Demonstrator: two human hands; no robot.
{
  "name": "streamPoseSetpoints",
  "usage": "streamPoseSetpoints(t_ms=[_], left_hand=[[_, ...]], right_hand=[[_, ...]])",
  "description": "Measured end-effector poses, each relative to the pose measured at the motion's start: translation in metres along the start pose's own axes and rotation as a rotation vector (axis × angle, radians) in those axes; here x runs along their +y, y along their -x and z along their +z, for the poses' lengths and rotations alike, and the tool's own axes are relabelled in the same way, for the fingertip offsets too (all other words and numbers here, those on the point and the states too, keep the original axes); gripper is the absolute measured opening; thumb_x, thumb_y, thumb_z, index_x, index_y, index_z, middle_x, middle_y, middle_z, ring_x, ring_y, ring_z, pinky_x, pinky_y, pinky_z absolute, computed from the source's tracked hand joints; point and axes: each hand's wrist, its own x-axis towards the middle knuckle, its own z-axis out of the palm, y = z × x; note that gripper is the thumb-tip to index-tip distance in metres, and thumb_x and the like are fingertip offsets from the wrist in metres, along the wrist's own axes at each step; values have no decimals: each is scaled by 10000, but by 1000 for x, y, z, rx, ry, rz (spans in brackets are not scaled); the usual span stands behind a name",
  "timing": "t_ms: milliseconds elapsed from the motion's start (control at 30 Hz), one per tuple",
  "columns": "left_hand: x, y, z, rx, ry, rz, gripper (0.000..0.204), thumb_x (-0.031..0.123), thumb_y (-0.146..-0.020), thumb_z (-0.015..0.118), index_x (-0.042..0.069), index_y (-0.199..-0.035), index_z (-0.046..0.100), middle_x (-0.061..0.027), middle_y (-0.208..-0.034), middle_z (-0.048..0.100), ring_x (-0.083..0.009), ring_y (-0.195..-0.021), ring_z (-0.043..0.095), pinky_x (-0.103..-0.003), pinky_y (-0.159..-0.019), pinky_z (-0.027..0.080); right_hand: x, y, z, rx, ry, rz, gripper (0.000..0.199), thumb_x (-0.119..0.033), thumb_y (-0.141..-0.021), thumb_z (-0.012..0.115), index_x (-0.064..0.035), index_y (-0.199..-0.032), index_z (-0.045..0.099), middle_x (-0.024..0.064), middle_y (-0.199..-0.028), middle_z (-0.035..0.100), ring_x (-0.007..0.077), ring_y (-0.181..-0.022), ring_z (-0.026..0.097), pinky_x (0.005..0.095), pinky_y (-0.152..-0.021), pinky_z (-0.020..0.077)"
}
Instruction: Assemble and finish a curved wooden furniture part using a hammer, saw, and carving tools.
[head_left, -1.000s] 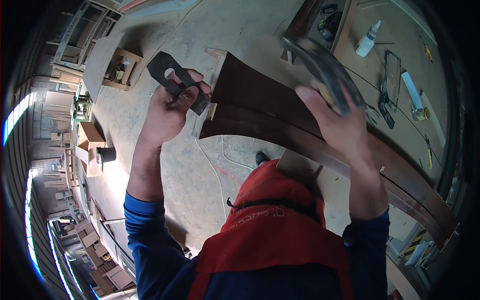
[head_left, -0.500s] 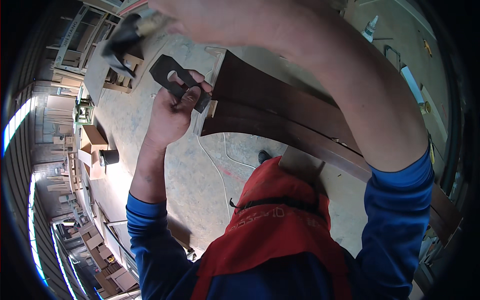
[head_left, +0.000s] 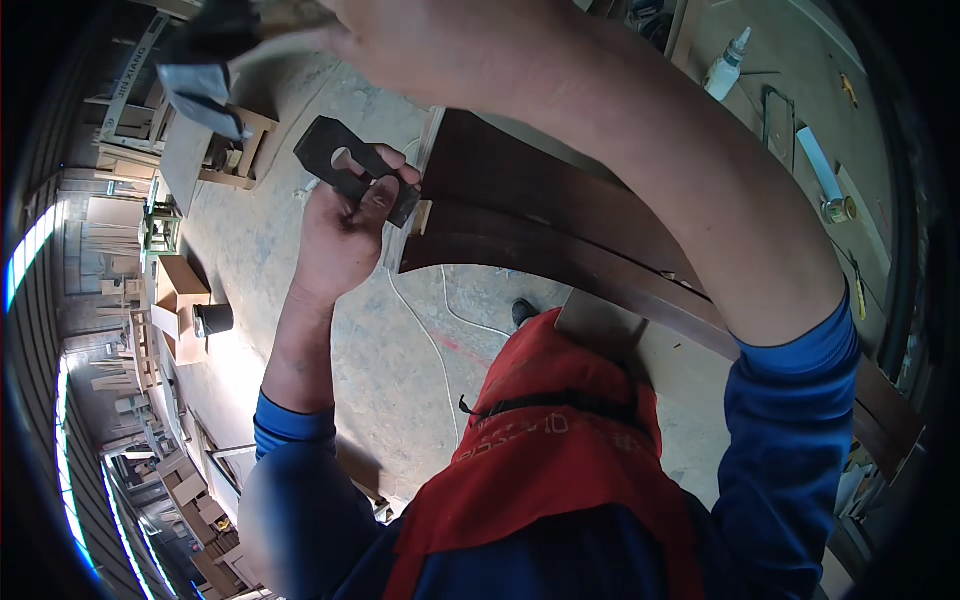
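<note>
The right hand (head_left: 400, 38) was cropped by the upper edge. The hammer (head_left: 203, 92) left of it was blurred and also cropped. The dark plate (head_left: 325, 142) was partly covered by the left hand (head_left: 345, 235). Right of it, the brown beam (head_left: 530, 190) was partly hidden by the right forearm (head_left: 690, 170).

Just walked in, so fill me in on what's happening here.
Someone in a red apron grips a dark plate with a hole in the left hand, at the end of a brown wooden piece. The right hand, stretched across, holds a hammer at the picture's upper left, clear of the plate.
</note>
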Motion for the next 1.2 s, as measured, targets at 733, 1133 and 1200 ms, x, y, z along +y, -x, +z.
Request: streamPoseSetpoints(t_ms=[733, 1133, 1200], left_hand=[[-4, 5, 3, 37, 50, 8, 208, -71, -1043, 474, 41, -1175, 590, -65, -1083, 683, -142, -988, 644, -306, -902, 531], [-3, 9, 11, 101, 120, 0, 190, -63, -1044, 485, 39, -1157, 598, -52, -1041, 671, -132, -968, 632, -296, -883, 526], [-3, 10, 11, 95, 147, -6, 186, -58, -1047, 484, 39, -1156, 600, -49, -1033, 669, -129, -963, 630, -292, -880, 525]], right_hand=[[3, 6, 23, -185, 46, -31, 129, -116, -864, 664, -33, -899, 755, 143, -802, 746, 270, -746, 756, 389, -644, 618], [-1, 0, 34, -302, 158, 80, 106, -154, -912, 702, -99, -904, 792, 77, -817, 765, 191, -717, 757, 349, -603, 631], [-1, 1, 36, -237, 165, 65, 93, -136, -908, 702, -91, -882, 779, 82, -823, 766, 189, -718, 757, 348, -604, 634]])
